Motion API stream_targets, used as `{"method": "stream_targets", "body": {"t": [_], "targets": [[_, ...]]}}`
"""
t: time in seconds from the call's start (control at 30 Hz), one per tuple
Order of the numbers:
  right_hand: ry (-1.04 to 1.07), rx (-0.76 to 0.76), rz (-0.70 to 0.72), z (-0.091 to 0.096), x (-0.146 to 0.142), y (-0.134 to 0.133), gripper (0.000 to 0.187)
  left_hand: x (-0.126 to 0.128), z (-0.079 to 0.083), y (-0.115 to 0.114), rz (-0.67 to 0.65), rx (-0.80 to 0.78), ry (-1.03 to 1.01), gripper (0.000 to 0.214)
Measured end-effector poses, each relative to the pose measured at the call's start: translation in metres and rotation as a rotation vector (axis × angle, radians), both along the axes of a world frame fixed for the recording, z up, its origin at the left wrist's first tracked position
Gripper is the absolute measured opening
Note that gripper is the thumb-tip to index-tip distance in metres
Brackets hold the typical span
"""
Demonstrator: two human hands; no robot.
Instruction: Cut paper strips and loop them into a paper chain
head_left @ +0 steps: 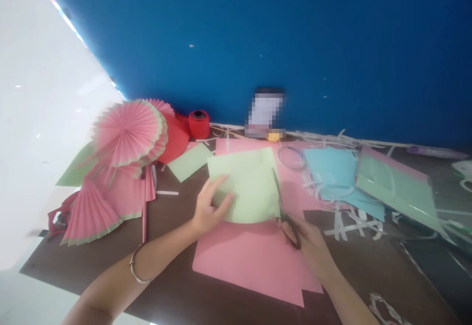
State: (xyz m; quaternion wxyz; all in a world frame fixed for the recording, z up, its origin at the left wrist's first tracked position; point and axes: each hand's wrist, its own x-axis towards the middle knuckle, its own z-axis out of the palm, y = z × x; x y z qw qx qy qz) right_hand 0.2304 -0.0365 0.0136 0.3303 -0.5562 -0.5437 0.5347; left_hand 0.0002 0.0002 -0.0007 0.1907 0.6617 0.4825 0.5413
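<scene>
My left hand (213,207) grips a light green sheet of paper (250,182) at its left side, the thumb lying over the top surface. My right hand (308,244) is closed round the dark handles of a pair of scissors (292,231). The scissor blades point away from me along the sheet's right edge; whether they are apart is too blurred to tell. Beneath the green sheet lie pink sheets of paper (250,261) on the dark table.
Pink pleated paper fans (125,133) are heaped at the left, near a red tape roll (199,126). Blue paper (332,172), white paper strips (354,224) and a clear packet of green paper (398,182) lie at the right. A blue panel (236,44) rises behind the table.
</scene>
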Motion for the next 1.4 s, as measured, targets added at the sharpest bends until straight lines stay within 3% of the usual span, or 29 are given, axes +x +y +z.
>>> {"method": "stream_targets", "body": {"t": [0.6, 0.77, 1.07, 1.4], "targets": [[-0.088, -0.068, 0.014, 0.0009, 0.0035, 0.0008, 0.032, -0.0006, 0.0009, -0.0001, 0.002, -0.013, 0.006, 0.036], [-0.110, -0.046, 0.016, 0.0009, 0.0022, 0.0015, 0.040, 0.0000, 0.0009, -0.0006, 0.014, -0.027, 0.018, 0.035], [-0.022, -0.017, 0.044, 0.0014, 0.0022, 0.0002, 0.043, -0.0005, -0.0086, -0.0003, -0.110, -0.031, -0.040, 0.040], [0.018, -0.023, -0.048, 0.0053, 0.0044, 0.0020, 0.035, 0.0004, -0.0032, -0.0006, -0.212, 0.057, 0.015, 0.043]]}}
